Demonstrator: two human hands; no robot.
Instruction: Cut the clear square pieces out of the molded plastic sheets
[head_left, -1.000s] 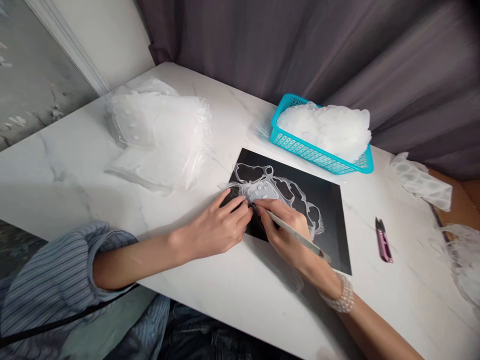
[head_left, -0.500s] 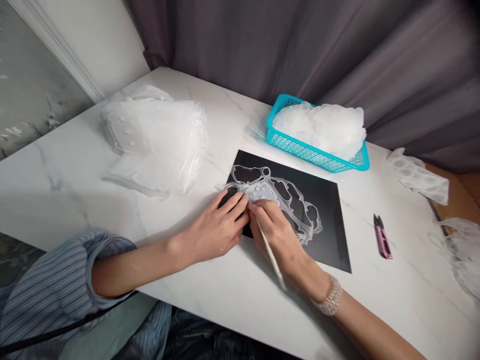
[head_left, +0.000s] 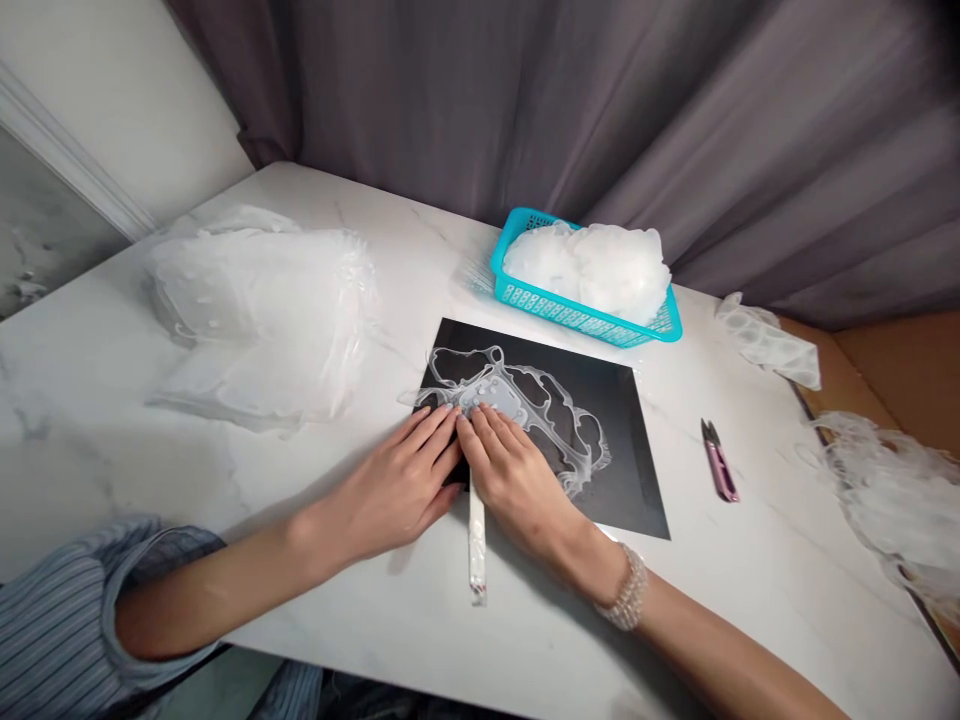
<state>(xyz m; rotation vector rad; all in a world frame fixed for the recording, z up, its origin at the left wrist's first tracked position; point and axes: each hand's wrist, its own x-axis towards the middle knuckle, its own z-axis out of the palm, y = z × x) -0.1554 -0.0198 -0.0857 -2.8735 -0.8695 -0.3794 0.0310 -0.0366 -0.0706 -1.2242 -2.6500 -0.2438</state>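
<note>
A thin translucent white cutout sheet (head_left: 551, 440), with looping frame-like edges, lies on a black mat (head_left: 637, 480). Small raised dots show on its pale middle patch (head_left: 495, 395). The stretched fingers of my left hand (head_left: 401, 475) rest flat on the sheet's near left part. Right beside it, my right hand (head_left: 521, 480) presses its fingertips on the pale patch. A slim white stick tool (head_left: 477, 550) juts toward me from under my right hand, apparently held by the hidden thumb. Its tip is hidden.
A bagged stack of translucent white sheets (head_left: 262, 320) sits at left. Beyond the mat stands a turquoise basket (head_left: 577, 318) holding white sheets (head_left: 600, 265). Pink thread snips (head_left: 720, 465) lie at right. Loose translucent scraps (head_left: 892, 500) hang by a cardboard box (head_left: 900, 375).
My right fingers have stretched out flat from a pen-like grip, and the tool has swung to point straight toward me. My left hand stays on the sheet. The view has shifted right.
</note>
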